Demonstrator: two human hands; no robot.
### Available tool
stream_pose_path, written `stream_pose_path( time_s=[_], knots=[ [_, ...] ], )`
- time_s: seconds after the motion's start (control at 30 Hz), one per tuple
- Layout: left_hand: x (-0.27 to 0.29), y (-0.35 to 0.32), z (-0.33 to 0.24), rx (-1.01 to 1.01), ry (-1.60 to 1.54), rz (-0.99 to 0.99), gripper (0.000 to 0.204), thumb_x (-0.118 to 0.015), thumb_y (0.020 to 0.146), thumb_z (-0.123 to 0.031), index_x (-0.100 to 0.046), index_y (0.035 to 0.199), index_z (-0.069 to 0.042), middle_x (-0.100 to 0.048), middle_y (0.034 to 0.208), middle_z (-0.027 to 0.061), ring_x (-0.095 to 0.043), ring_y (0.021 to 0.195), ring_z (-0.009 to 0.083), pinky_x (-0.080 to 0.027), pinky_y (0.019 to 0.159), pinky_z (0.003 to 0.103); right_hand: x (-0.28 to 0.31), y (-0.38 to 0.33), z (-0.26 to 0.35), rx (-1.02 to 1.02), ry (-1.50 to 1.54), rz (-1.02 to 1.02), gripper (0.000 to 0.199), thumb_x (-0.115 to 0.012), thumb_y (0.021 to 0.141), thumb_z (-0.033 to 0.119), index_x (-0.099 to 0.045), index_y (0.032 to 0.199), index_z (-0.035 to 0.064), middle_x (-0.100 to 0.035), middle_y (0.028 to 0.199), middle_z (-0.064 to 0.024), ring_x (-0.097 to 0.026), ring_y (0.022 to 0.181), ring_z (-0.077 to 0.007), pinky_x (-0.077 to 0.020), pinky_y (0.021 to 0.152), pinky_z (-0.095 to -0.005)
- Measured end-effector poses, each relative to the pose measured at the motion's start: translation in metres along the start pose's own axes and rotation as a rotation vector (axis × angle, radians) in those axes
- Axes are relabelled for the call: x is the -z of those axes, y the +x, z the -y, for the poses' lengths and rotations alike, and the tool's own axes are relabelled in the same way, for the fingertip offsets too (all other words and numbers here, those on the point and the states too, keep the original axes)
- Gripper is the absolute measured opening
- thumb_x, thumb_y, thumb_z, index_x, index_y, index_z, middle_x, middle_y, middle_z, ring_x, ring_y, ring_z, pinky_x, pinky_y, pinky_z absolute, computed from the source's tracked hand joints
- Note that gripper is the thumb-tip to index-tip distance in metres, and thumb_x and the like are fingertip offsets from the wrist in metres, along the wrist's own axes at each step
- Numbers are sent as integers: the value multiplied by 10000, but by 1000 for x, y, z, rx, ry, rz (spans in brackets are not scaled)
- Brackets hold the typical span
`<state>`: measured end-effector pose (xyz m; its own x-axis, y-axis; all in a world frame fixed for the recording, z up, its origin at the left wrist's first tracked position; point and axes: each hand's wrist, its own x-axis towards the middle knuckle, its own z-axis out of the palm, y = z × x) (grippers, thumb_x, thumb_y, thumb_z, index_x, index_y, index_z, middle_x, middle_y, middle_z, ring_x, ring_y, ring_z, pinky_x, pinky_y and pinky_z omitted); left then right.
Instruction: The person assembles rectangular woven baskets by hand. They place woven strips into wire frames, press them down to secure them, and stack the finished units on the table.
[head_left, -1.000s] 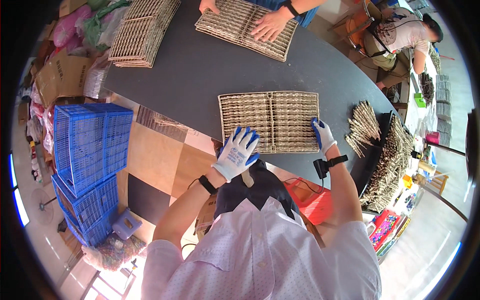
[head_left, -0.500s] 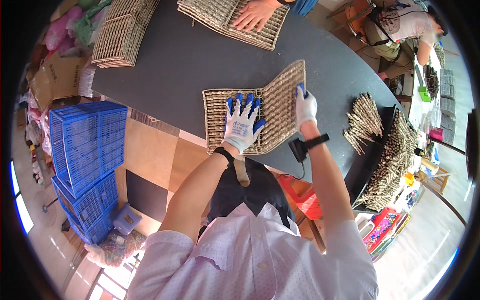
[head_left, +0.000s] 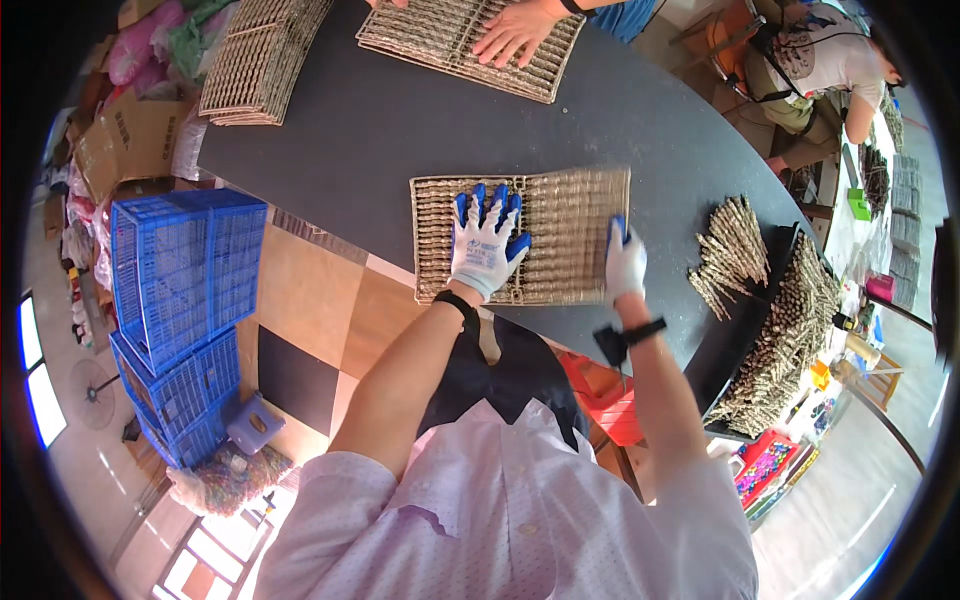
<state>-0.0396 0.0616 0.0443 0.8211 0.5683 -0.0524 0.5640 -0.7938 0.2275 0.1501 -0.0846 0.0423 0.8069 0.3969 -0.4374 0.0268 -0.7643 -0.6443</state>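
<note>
A two-part woven panel point(head_left: 565, 225) of brown twisted strands lies on the dark table in front of me, its right half low and blurred by motion. My left hand point(head_left: 483, 248), in a white glove with blue fingertips, presses flat on the left half with its fingers spread. At the panel's right edge, my right hand point(head_left: 626, 265), gloved alike, is closed on the border. Further right lies a loose bunch of short twisted strands point(head_left: 735, 250), beside a black tray point(head_left: 712, 385) heaped with more of them.
Across the dark table point(head_left: 380, 120), another person's hand point(head_left: 515, 35) rests on a similar woven panel point(head_left: 420, 40). A stack of folded panels point(head_left: 262, 65) stands at the far left. Blue crates point(head_left: 180, 290) are piled on the floor at left. Another person point(head_left: 825, 70) sits at the far right.
The right half of the panel has swung down from a raised, tilted position toward the table. My right hand has moved with it, slightly right and nearer. My left hand stays pressed in place.
</note>
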Motion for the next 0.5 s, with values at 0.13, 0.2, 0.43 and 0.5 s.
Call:
stream_pose_path(
  time_s=[0.13, 0.2, 0.43, 0.5],
  knots=[
    [6, 2, -3, -15, -26, -13, 679, -558, 874, -473, -406, 1442, -135, -314, 1524, 130, -205, 1414, 407, -79, 1161, 560, -19, 42, 73, -43, -158, 40, 511, -410, 969, 440, -609, 1118, -6, -644, 1073, -245, -588, 1049, -423, -456, 893, -464],
    [5, 3, 0, 3, -40, -25, 668, -561, 871, -470, -423, 1432, -134, -326, 1517, 130, -208, 1416, 398, -80, 1161, 560, -17, 32, 49, 4, -107, -56, 518, -422, 966, 450, -617, 1082, -16, -648, 1051, -250, -597, 1025, -425, -461, 880, -468],
    [3, 3, -2, 71, -87, -1, 649, -556, 869, -486, -457, 1413, -146, -341, 1509, 127, -214, 1415, 387, -86, 1161, 554, 8, -35, -32, -12, -421, -36, 553, -468, 948, 482, -567, 1223, 13, -653, 1086, -229, -621, 1017, -389, -479, 881, -444],
    [-1, 2, 1, 52, -75, -20, 674, -541, 878, -500, -410, 1444, -157, -302, 1532, 119, -199, 1420, 397, -73, 1162, 558, 17, -24, 9, 151, -553, -197, 554, -510, 924, 468, -528, 1266, 32, -613, 1149, -206, -570, 1080, -380, -432, 931, -462]
  ],
)
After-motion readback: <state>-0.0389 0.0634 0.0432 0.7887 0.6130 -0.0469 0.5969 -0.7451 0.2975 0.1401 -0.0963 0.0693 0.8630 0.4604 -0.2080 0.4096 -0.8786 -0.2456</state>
